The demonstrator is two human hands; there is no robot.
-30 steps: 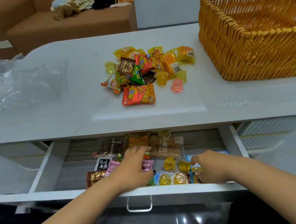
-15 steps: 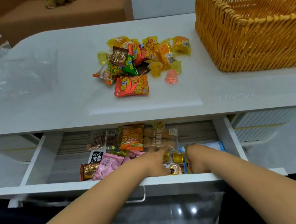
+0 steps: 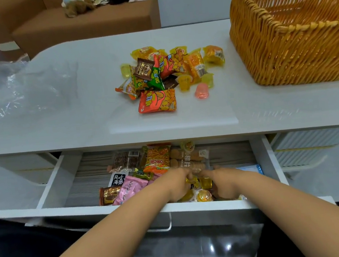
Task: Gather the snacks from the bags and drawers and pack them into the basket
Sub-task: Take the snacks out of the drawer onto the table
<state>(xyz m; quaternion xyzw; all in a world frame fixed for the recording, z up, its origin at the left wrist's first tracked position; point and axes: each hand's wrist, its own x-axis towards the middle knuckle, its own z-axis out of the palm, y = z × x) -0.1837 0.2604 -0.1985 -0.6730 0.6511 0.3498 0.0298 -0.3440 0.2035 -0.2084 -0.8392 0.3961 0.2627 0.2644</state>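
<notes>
Snacks [image 3: 198, 190] lie in open drawer [image 3: 51, 186], lower centre. Left hand [image 3: 175, 185] and right hand [image 3: 225, 182] both curl around jelly cups there. More snacks piled mid-table [image 3: 171, 73]; wicker basket [image 3: 293, 38] upper right.

We logged a basket [image 3: 286, 53] of rough woven wicker; a table [image 3: 59, 127] with a smooth, glossy white top; a drawer [image 3: 98, 173] with painted white walls and a grey wood-grain floor; snacks [image 3: 157, 100] in shiny plastic wrappers; a crinkled clear plastic bag [image 3: 14, 90]; a matt brown cloth sofa [image 3: 82, 22].
</notes>
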